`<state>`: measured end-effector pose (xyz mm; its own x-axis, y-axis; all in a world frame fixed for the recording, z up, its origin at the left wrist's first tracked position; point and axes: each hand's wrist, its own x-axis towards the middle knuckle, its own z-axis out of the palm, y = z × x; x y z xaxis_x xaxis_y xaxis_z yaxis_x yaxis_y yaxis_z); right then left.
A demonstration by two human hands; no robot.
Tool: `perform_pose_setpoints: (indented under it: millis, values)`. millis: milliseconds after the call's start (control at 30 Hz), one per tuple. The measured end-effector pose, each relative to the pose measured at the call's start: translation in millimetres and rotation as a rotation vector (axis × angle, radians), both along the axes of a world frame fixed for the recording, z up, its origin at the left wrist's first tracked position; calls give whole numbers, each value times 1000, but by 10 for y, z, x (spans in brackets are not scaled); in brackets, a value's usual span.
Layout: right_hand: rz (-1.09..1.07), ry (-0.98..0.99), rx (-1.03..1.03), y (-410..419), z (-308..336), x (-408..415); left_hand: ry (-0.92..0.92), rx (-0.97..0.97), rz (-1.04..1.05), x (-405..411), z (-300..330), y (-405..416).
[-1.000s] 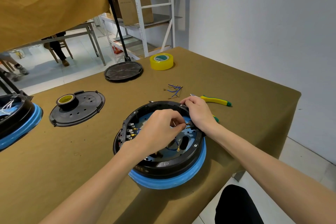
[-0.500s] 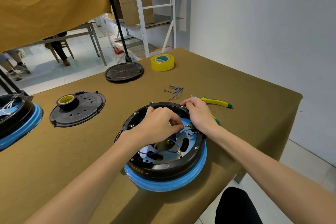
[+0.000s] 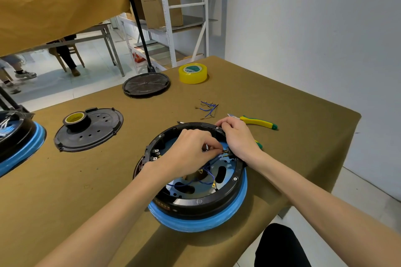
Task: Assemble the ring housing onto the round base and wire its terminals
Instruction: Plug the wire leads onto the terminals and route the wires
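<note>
A black ring housing (image 3: pixel 204 200) sits on a round base with a blue rim (image 3: pixel 206 222) near the table's front edge. Blue wires (image 3: pixel 207 174) with ring lugs loop across its inside. My left hand (image 3: pixel 188 154) reaches in from the left and pinches a wire end against a brass terminal (image 3: pixel 225 152) on the ring's right inner wall. My right hand (image 3: pixel 238 140) grips the ring's far right rim beside that terminal. More terminals (image 3: pixel 155 154) show on the left inner wall.
Spare blue wires (image 3: pixel 207 108) and yellow-green pliers (image 3: pixel 257 122) lie behind the housing. A black cover plate (image 3: pixel 102 131) bearing a tape roll (image 3: pixel 76 119), another black disc (image 3: pixel 146 84), yellow tape (image 3: pixel 192 73) and a second blue-rimmed unit (image 3: pixel 21 149) stand on the table.
My left hand drew back towards the middle of the ring, then returned to the right-hand terminal with the wire end. My right hand kept its grip on the rim.
</note>
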<state>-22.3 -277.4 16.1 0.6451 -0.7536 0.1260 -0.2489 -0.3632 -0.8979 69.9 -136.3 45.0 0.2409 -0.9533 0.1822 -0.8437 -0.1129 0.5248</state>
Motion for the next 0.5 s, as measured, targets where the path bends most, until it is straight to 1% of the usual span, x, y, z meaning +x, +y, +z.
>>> perform_pose_setpoints:
  millis: [167, 267, 333, 433, 500]
  values:
    - [6, 16, -19, 2, 6, -4, 18, 8, -24, 5, -40, 3]
    - [20, 5, -24, 9, 10, -14, 31, -10, -9, -15, -50, 31]
    - [45, -16, -46, 18, 11, -16, 11, 12, 14, -23, -12, 41]
    - [166, -2, -86, 9, 89, 47, -88, 22, 54, -9, 106, 131]
    - [313, 47, -107, 12, 212, 118, -114, -82, 98, 59, 161, 263]
